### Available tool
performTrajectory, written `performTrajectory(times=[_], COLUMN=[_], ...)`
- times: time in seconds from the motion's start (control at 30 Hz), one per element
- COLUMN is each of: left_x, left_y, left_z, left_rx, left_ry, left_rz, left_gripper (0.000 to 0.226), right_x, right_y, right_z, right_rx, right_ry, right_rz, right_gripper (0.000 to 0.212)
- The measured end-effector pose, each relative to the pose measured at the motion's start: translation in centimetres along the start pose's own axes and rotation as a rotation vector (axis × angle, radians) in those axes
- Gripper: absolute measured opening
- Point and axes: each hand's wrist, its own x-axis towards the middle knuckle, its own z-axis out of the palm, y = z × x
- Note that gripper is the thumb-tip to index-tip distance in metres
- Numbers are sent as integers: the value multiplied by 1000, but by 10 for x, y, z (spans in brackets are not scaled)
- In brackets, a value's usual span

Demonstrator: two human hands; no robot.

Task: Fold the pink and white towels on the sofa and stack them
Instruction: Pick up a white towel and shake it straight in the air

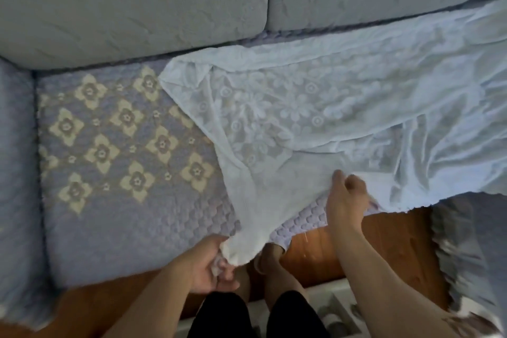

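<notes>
A thin white towel (315, 107) with a woven flower pattern lies rumpled across the right half of the sofa seat (109, 214). One corner of it hangs over the seat's front edge. My left hand (211, 266) is closed around that bunched corner, just in front of the seat. My right hand (347, 195) pinches the towel's near edge further right, at the seat's front edge. No pink towel is in view.
The seat has a quilted lilac cover with cream flower shapes (101, 151). Grey back cushions (137, 3) stand behind it. The wooden floor (384, 244) and my legs (247, 310) are below. A fringed cover (466, 255) hangs at the right.
</notes>
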Motion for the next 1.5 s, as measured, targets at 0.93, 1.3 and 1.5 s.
performTrajectory(times=[0.93, 1.3, 1.5], left_x=[-8, -94, -127], left_y=[332, 356, 343], left_z=[-170, -202, -249], left_rx=[2482, 2877, 2926], left_ry=[883, 710, 839], left_rz=[952, 1158, 906], left_gripper=[69, 29, 44], right_x=[-179, -299, -361], right_y=[111, 119, 101], right_z=[189, 179, 253], right_rx=[-559, -420, -545], right_ry=[49, 117, -421], right_rz=[-160, -108, -242], right_gripper=[31, 38, 28])
